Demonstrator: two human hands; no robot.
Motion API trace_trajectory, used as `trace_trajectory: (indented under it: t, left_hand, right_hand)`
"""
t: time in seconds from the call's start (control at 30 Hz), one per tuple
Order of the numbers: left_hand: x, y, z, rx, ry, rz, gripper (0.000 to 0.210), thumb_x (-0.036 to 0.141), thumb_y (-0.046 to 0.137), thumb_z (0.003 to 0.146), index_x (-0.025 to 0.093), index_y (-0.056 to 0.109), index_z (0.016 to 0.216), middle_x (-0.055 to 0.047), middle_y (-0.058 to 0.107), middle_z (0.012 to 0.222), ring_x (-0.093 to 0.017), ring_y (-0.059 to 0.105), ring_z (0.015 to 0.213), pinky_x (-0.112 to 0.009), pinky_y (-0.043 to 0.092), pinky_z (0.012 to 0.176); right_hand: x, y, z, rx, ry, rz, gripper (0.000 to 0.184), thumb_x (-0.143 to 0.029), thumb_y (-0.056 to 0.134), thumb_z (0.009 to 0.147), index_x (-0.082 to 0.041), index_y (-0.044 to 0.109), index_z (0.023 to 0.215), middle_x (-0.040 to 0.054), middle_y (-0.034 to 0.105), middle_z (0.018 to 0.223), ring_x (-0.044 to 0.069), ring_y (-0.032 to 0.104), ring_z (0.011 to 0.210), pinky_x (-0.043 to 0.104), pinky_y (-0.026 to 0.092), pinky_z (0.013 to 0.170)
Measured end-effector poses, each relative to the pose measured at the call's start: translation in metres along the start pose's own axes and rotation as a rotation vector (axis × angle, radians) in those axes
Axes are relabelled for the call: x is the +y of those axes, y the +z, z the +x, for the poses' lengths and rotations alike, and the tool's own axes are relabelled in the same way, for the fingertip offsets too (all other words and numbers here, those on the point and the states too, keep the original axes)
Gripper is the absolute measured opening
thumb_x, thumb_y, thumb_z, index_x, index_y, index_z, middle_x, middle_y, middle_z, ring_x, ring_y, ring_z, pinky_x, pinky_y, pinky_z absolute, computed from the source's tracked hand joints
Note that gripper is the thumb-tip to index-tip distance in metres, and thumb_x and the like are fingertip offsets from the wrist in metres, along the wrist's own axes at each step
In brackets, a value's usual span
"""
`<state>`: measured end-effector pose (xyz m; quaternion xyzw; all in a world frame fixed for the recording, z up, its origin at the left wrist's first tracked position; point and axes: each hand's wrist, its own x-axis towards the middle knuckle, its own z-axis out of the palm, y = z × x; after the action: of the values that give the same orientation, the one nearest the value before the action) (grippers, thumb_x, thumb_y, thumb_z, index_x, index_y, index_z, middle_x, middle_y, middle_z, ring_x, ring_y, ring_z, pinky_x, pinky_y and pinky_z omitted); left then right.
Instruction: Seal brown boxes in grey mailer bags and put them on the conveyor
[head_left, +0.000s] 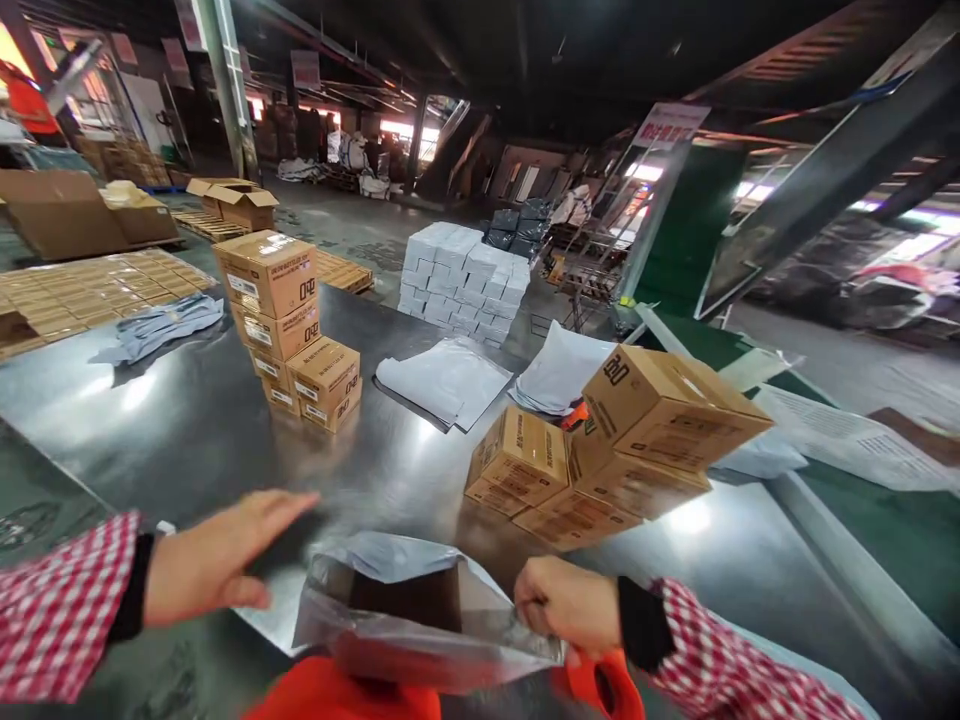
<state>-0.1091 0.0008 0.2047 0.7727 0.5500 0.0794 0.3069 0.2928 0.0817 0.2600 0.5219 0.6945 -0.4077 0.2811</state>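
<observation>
A grey plastic mailing bag (pixel 420 610) is held open at the near edge of the shiny metal table (pixel 187 430). Its right edge is pinched by the right hand (pixel 568 605). The left hand (pixel 217 560) is spread flat and hangs just beside the bag, holding nothing.

The bag looks thin and slippery, so it could be dropped, or its mouth could fall shut, since only one side is gripped. Something dark seems to be inside, but it cannot be seen well.

A leaning pile of brown boxes (pixel 600 460) is stacked close by and could be knocked over. A taller box stack (pixel 285 320) and flat grey bags (pixel 442 380) are laid further back. White boxes (pixel 461 280) are piled on the floor of a big, dim warehouse.
</observation>
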Motion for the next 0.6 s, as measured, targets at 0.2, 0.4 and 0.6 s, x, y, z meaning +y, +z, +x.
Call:
trace_trajectory:
  t: [0.2, 0.4, 0.6]
  left_hand:
    - [0.040, 0.050, 0.032, -0.130, 0.414, 0.042, 0.069, 0.044, 0.074, 0.078, 0.022, 0.053, 0.140, -0.016, 0.040, 0.158, -0.038, 0.032, 0.148, -0.058, 0.020, 0.122]
    - [0.056, 0.035, 0.046, -0.077, 0.467, 0.060, 0.022, 0.021, 0.046, 0.096, 0.021, 0.066, 0.088, -0.004, 0.074, 0.090, -0.021, 0.068, 0.086, -0.031, 0.050, 0.086]
    - [0.050, 0.049, 0.045, 0.059, 0.389, 0.218, 0.020, 0.017, 0.047, 0.091, 0.018, 0.067, 0.094, -0.011, 0.072, 0.114, -0.025, 0.067, 0.101, -0.032, 0.052, 0.089]
  right_hand:
    - [0.031, -0.053, 0.007, 0.112, -0.226, 0.138, 0.041, -0.019, 0.053, 0.090, -0.017, 0.064, 0.129, 0.0077, 0.076, 0.094, 0.015, 0.070, 0.070, 0.022, 0.054, 0.063]
    - [0.004, -0.007, 0.142, 0.580, -0.578, -0.216, 0.067, -0.030, 0.060, 0.091, -0.003, 0.041, 0.149, 0.0253, 0.035, 0.158, 0.034, 0.029, 0.149, 0.053, 0.022, 0.123]
    - [-0.011, 0.055, 0.153, 0.343, -0.981, -0.424, 0.064, -0.040, 0.050, 0.097, -0.021, 0.034, 0.156, 0.0094, 0.035, 0.161, 0.029, 0.024, 0.152, 0.052, 0.015, 0.127]
